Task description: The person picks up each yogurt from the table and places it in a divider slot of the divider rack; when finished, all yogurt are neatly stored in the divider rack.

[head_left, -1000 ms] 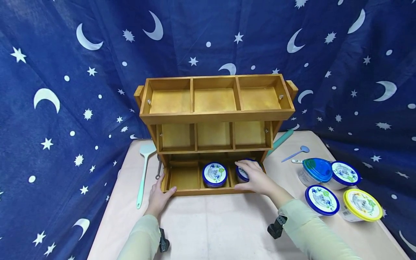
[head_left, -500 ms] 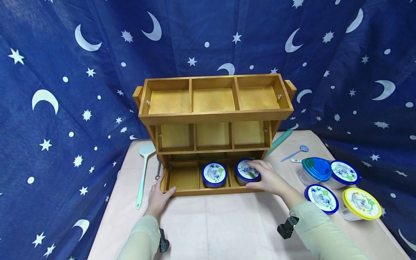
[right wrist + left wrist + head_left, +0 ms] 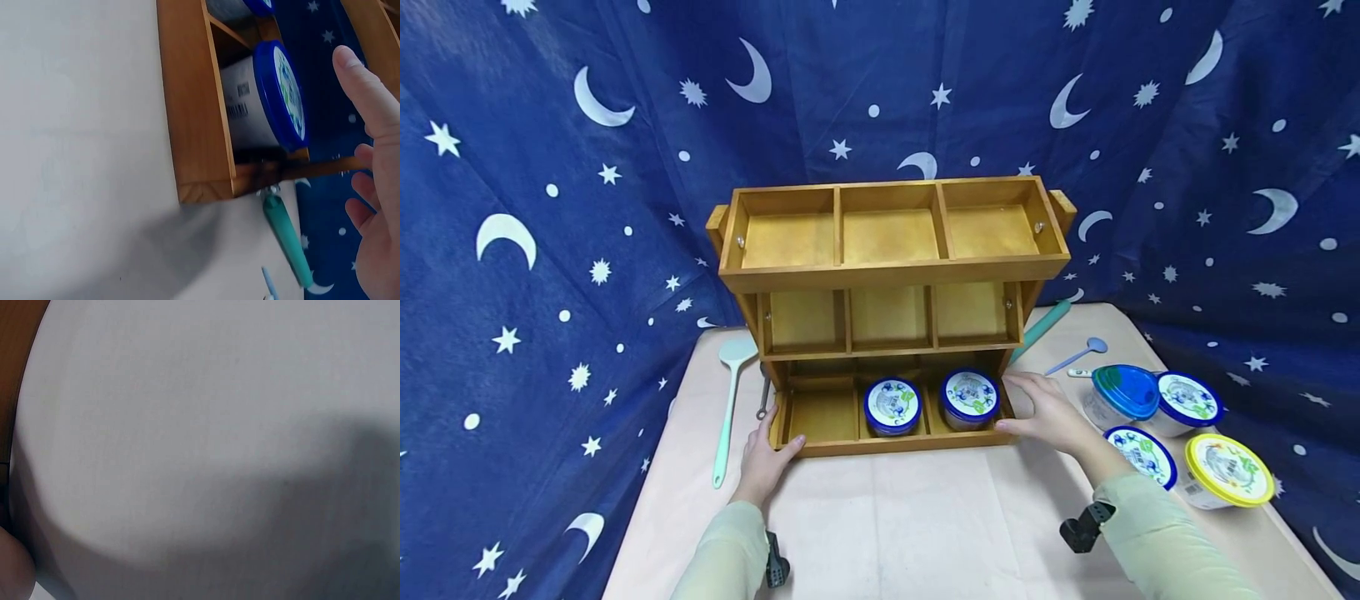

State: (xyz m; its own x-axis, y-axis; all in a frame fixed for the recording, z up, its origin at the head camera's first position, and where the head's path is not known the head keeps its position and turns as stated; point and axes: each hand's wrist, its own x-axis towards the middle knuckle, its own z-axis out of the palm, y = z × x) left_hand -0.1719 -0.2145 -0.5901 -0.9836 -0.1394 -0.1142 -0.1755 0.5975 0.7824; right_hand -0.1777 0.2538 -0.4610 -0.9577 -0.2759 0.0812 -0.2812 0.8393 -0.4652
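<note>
A wooden three-tier organizer box (image 3: 880, 273) stands in the middle of the table in the head view. Its bottom tier holds two white tubs with blue lids: one tub (image 3: 892, 407) in the middle compartment, another tub (image 3: 971, 397) in the right one. My left hand (image 3: 764, 460) rests at the tier's front left corner, thumb by the front edge and fingers along the side. By the right end, my right hand (image 3: 1051, 413) is spread with nothing in it. The right wrist view shows that hand (image 3: 381, 162) apart from the right tub (image 3: 247, 103).
To the right sit more lidded tubs, including a yellow-lidded tub (image 3: 1230, 470) and one with a blue domed lid (image 3: 1124, 392). A small blue spoon (image 3: 1078, 354) and a green handle (image 3: 1043, 329) lie behind them. A mint spatula (image 3: 730, 408) lies at left. A starry curtain (image 3: 880, 75) hangs behind.
My right hand has let go of the right tub and moved right, off its lid to the box's right end. The tub stays in its compartment. The left hand keeps its place.
</note>
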